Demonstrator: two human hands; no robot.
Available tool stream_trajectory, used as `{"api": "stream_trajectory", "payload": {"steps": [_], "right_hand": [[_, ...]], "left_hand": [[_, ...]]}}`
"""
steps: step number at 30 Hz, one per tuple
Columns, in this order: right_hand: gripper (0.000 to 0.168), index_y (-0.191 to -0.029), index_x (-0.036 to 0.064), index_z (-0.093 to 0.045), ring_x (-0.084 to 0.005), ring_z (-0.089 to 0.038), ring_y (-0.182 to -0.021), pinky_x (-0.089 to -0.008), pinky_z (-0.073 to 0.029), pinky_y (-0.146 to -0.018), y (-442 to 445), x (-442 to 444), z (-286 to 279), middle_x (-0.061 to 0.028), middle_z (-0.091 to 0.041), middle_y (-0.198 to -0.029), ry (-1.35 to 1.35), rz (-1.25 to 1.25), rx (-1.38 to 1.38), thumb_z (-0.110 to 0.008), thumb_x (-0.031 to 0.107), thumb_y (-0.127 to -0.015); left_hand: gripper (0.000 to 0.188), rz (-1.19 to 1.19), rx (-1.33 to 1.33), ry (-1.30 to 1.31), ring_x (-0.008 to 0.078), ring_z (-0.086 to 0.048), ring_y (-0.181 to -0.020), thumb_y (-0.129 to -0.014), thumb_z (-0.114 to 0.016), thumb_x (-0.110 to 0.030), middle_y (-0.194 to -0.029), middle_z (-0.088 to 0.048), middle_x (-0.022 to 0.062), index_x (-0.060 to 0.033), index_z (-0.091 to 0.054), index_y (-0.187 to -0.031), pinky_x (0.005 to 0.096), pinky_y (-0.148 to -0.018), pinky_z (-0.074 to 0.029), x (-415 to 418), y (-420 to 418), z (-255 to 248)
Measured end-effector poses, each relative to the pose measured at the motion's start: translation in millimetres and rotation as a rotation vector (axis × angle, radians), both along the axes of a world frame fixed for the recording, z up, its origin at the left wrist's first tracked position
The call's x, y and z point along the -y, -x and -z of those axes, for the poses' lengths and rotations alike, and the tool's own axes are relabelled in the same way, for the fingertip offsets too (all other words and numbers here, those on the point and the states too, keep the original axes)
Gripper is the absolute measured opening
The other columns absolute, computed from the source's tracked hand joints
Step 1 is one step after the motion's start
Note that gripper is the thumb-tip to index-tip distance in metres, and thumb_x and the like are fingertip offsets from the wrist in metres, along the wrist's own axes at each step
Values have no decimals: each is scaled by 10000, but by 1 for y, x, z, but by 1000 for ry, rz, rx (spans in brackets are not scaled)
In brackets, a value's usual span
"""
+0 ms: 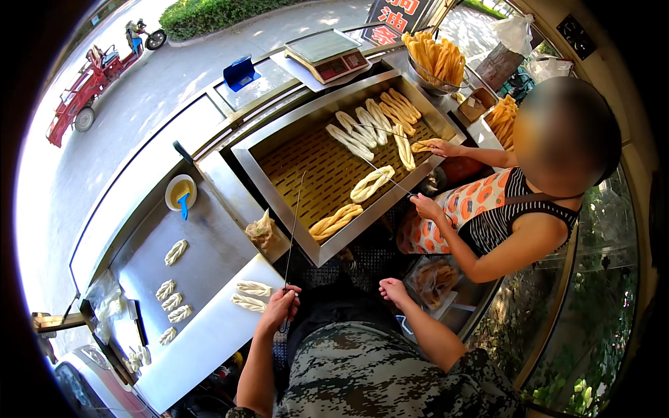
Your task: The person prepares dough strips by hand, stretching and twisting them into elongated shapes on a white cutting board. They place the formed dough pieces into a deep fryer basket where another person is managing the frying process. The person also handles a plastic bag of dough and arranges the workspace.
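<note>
My left hand [281,305] is closed around the handle end of a thin metal skewer [295,224], whose tip reaches over the near left part of a metal frying vat [292,172]. Two raw dough twists [251,295] lie on a white board beside that hand. My right hand [393,290] is loosely curled before my body, holding nothing that I can see. In the vat, a browned dough twist [334,222] lies at the near corner and a paler looped one [372,184] to its right. Several pale and golden strips are farther back.
A co-worker [491,219] at the vat's right holds long thin rods. A steel worktop [209,230] at left bears small dough twists and a bowl [181,192] with a blue brush. Scales [326,55] stand behind the vat, a basket of fried dough sticks [436,62] at its back right.
</note>
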State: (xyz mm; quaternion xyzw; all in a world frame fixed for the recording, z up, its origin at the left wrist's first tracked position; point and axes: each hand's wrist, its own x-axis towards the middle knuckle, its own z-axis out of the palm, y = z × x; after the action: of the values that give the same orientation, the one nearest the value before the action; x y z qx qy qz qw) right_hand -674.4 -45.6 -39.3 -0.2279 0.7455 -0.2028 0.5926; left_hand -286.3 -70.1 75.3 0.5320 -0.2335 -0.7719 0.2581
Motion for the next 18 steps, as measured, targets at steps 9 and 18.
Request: {"api": "stream_trajectory", "payload": {"steps": [9,18], "right_hand": [[240,-982,73,-619,-67,-554,-700,-207,-471,-605,-102,49,-66,8,-614,-827,83,-351,125,-575,297,-908],[200,-1044,71,-574,-120,-609,-640,-234,-510,-532,-208,99,-68,-32,-615,-786,-117,-282,692,-527,234,-937]], "left_hand": [[221,-558,-286,107,139,-571,-652,-998,-389,-251,-850,-565,55,-97,-460,-1139,295,-557,-506,48,43,30],[345,-760,-105,28,125,-568,-711,-950,-486,-314,-854,-586,50,-72,-437,-1192,279,-603,-489,88,41,55]]}}
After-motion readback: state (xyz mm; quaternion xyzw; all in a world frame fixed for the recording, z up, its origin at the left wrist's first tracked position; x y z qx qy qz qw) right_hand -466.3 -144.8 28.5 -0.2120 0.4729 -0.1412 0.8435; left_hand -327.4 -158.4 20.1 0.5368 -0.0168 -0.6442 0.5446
